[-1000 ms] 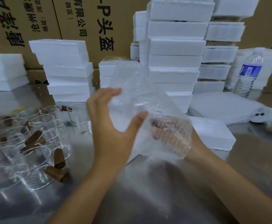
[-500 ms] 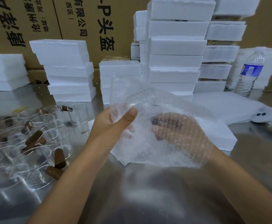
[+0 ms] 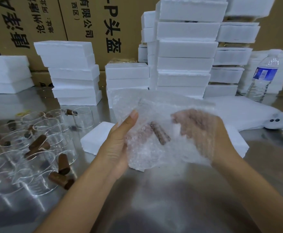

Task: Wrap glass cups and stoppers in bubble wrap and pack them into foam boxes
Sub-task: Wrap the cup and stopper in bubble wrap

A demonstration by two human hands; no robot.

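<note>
Far behind the clear, crinkled sheet of bubble wrap [image 3: 145, 153] stands a wall of brown printed cardboard cartons [image 3: 87, 31]. Below the wrap spreads the shiny steel tabletop [image 3: 154, 199]. Stacks of white rectangular foam boxes [image 3: 186, 47] rise just behind the wrap, probably kept there so that a box is within reach once a bundle is ready. A flat white foam slab [image 3: 97, 137] lies directly under the wrap, likely as a soft bed in case anything slips. A clear plastic water bottle with a blue label [image 3: 263, 76] stands well back and to the right of the wrap.

To the left of the wrap a cluster of clear glass cups [image 3: 41, 130] lies on its sides. Loose brown cylindrical stoppers [image 3: 62, 163] lie among the cups and inside some of them, waiting their turn.

The left hand [image 3: 117, 145] holds the wrap's left edge. Its thumb is straight against the front and its fingers are hidden behind, so it appears to pinch the sheet taut. The right hand [image 3: 202, 130] shows only through the wrap's right side, with its fingers bent. Whether it grips the sheet or merely cups it, I cannot tell.

Between the hands, one brown stopper [image 3: 160, 132] lies tilted inside the wrap. Whether a cup is in there with it is unclear. The wrapping seems to be mid-fold.
</note>
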